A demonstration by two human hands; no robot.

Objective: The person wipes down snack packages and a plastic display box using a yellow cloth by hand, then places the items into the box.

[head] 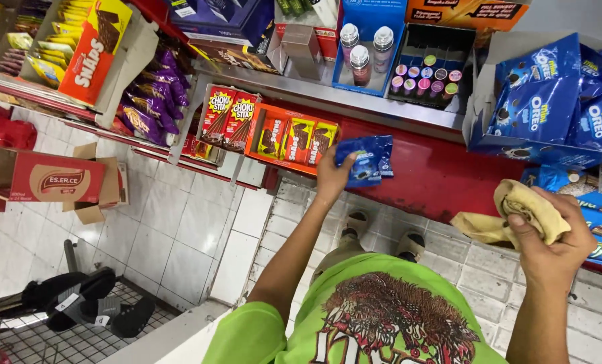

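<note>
My left hand (329, 176) pinched the small blue snack packets (364, 160) over the red shelf (435, 176), just right of the orange display box (294, 138); my right hand (555, 237) clenched a yellow cloth (516, 214); such a light pinch, I judged, could drop one

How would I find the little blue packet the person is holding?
Start at the red shelf running across the middle. Just above its left part, the left hand holds a small blue packet, right of the orange box of snacks. Unlike the blue packets in the box far right, it is alone, in a hand.
</note>
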